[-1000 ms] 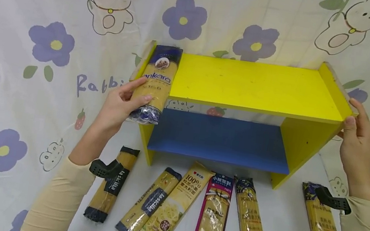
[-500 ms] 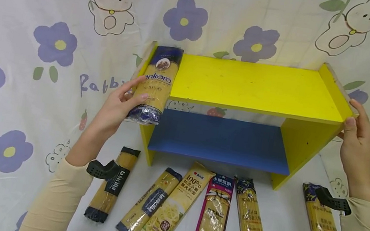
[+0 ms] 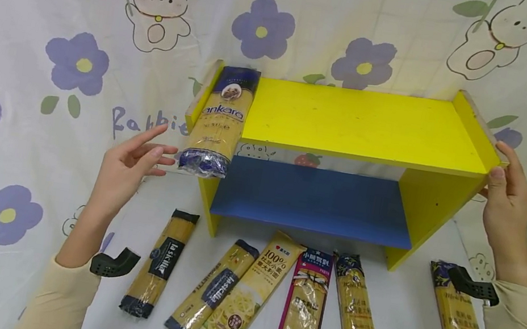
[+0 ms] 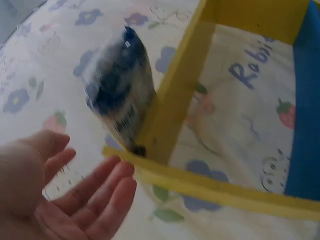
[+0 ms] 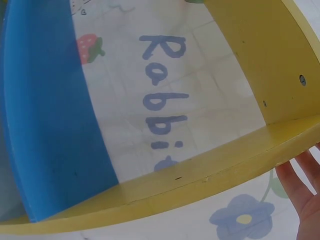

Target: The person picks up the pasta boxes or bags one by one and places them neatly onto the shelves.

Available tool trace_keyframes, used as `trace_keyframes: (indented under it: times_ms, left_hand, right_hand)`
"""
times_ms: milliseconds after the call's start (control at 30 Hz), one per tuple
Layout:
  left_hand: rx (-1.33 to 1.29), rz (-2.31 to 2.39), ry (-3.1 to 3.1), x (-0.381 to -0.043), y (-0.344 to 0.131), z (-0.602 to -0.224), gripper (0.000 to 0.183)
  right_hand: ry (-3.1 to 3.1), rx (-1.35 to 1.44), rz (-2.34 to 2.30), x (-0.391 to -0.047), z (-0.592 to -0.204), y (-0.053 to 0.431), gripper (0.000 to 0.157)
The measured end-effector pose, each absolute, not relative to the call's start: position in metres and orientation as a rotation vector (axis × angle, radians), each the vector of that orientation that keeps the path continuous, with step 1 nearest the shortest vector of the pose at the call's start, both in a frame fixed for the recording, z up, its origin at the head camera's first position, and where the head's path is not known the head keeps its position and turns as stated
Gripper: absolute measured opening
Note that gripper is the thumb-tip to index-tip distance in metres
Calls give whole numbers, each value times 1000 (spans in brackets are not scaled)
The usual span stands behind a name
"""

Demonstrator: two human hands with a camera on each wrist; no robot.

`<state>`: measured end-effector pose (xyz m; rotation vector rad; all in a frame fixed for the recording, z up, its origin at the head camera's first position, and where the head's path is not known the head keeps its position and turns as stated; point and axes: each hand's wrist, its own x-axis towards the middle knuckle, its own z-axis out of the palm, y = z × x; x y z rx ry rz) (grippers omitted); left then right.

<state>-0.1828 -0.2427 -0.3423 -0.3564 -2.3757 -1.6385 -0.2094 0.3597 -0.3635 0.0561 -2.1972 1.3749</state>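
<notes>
A blue-ended pack of spaghetti (image 3: 220, 123) marked "ankara" lies at the left end of the yellow top of a small shelf (image 3: 353, 121), its near end sticking out past the front edge. Just left of it my left hand (image 3: 131, 166) is off the pack, fingers spread and holding nothing. The left wrist view shows the same pack (image 4: 122, 85) beyond the fingertips, end on. At the shelf's right side panel, my right hand (image 3: 510, 209) grips the upper corner, thumb in front. Only some of its fingers (image 5: 300, 185) show in the right wrist view, against the panel's edge.
On the white table in front of the shelf lie several more pasta packs: a black-banded one (image 3: 160, 263), a navy-banded one (image 3: 212, 291), a yellow one (image 3: 257, 284), a purple one (image 3: 302, 309) and two blue-ended ones (image 3: 360, 321). A blue lower board (image 3: 315, 198) spans the shelf.
My left hand has let go of the spaghetti pack and drawn back to the left and down. The pack stays on the shelf top; my right hand keeps its place.
</notes>
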Motion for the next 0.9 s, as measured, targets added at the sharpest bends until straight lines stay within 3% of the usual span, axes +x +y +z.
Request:
trace_keyframes:
  times_ms: [200, 600, 900]
  left_hand:
    - [-385, -1587, -2400, -173, -276, -390, 44]
    - [-135, -1682, -2557, -147, -328, -502, 49]
    - [-20, -1660, -2657, -137, -345, -558, 50]
  right_hand:
    - [-2196, 59, 1377, -210, -364, 359, 44]
    - [-2195, 54, 1366, -210, -363, 358, 44]
    - [-2192, 42, 1374, -209, -362, 357, 44]
